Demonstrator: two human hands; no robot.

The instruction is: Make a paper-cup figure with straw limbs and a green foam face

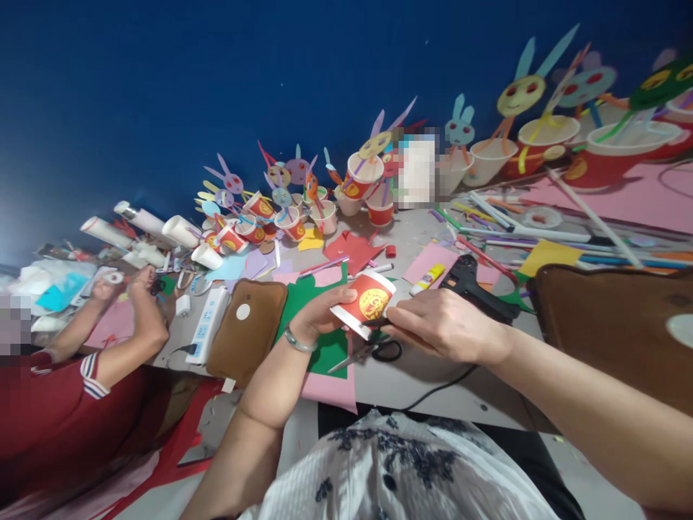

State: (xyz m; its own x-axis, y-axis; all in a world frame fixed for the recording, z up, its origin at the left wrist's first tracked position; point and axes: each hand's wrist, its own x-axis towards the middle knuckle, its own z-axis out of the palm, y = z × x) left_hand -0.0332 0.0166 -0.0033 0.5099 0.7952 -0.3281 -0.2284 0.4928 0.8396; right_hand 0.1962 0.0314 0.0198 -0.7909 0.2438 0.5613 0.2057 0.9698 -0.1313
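My left hand [319,312], with a bracelet at its wrist, grips a red and white paper cup [368,300] bearing a gold emblem. The cup is tilted on its side. Closed around a thin dark tool [375,324], my right hand [441,325] meets the cup near its lower rim; I cannot make out the tool's kind. Just below the cup, scissors [386,352] with black handles lie on the table. A black glue gun [470,283] rests beyond my right hand, beside a yellow glue tube [429,279]. Green paper [328,360] lies under my left hand.
Paper cups with bunny faces [325,209] line the back of the table. Brown boards [246,332] lie on both sides. A white power strip [210,325] stands at left, near a co-worker's hands [141,278]. Coloured strips and tubes [509,224] are scattered at right.
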